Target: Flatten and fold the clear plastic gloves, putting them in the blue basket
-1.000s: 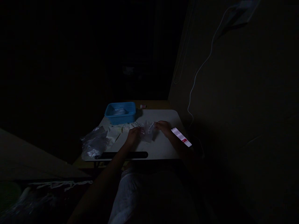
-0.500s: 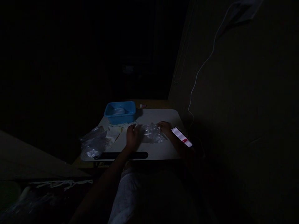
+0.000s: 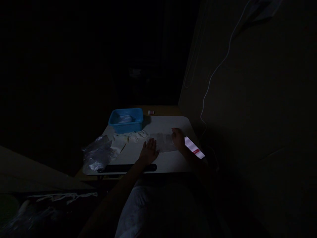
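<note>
A clear plastic bag lies spread out flat on the white table. My left hand rests on its left edge, palm down with the fingers stretched out. At the bag's right end is my right hand, its fingers curled; the dim light hides whether they grip anything. Left of the bag lie crumpled white pieces, paper or cloth, I cannot tell which. A loose heap of clear plastic covers the table's left corner.
A blue plastic basin with something pale inside stands at the back left. Behind the table lies a small bottle. A lit phone is at the right edge. A white cable hangs along the right wall.
The clear bag has gone from bunched up to spread flat. My left hand has moved right and down onto it, fingers now stretched out. My right hand has shifted slightly right.
</note>
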A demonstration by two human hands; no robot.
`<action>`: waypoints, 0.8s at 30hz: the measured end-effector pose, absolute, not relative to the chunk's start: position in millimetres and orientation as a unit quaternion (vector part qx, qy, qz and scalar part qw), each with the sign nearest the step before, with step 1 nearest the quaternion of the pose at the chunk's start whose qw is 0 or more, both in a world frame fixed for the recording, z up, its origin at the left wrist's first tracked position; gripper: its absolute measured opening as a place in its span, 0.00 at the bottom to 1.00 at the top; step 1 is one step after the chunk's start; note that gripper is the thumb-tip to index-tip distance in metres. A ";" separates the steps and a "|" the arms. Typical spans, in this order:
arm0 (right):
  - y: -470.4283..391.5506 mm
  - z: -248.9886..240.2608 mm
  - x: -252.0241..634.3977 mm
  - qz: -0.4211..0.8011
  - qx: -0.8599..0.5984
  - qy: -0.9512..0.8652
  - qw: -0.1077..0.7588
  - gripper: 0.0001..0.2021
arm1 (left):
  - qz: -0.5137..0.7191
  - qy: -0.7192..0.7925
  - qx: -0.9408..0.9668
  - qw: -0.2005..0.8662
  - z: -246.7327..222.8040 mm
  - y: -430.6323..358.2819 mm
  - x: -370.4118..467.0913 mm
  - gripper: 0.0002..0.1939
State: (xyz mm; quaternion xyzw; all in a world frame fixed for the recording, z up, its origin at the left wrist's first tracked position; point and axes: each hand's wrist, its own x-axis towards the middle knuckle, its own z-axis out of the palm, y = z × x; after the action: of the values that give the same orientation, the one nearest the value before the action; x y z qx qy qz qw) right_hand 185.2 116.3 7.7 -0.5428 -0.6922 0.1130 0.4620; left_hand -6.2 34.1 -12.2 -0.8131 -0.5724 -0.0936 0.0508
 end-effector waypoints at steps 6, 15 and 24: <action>83.2 -8.6 176.2 0.027 -0.470 -0.834 0.288 0.19 | -0.125 -0.595 -0.793 0.025 -5.2 38.8 -7.2 0.31; 79.7 -11.6 167.9 0.003 -0.527 -0.824 0.207 0.18 | -0.132 -0.649 -0.748 0.033 -4.0 41.1 -4.3 0.28; 77.7 -12.9 172.0 0.012 -0.516 -0.814 0.266 0.14 | -0.171 -0.637 -0.751 0.023 -4.5 39.3 -6.4 0.25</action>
State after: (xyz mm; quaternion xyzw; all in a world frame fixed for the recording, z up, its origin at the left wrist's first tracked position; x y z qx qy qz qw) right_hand 172.0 77.7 -12.9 -0.5164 -0.8140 0.0121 0.2656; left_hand -6.4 39.3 -4.5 -0.7510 -0.6373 -0.1712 0.0235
